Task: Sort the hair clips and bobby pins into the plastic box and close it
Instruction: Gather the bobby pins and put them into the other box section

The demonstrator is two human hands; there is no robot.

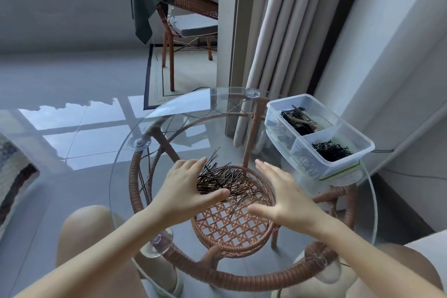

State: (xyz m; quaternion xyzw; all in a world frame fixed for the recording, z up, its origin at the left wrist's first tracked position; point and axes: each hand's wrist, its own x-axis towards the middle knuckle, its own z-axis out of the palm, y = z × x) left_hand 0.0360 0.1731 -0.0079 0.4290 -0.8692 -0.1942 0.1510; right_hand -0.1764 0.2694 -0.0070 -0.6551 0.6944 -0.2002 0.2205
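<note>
Bobby pins [223, 180] heaped on a glass table [242, 280], flanked by spread, empty left hand [191, 191] and right hand [283, 198]; plastic box [316, 135] uncovered nearby

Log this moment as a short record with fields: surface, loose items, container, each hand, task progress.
surface: round glass tabletop on a woven rattan frame
loose items: pile of dark metal bobby pins on the glass, between the hands
container: clear plastic box with compartments, open, at the table's far right edge, resting on what looks like its lid
box contents: dark clips in the far compartment, bobby pins in the near one
left hand: open, fingers at the pile
right hand: open, beside the pile, holding nothing
task progress: pins remain unsorted; box not closed
</note>
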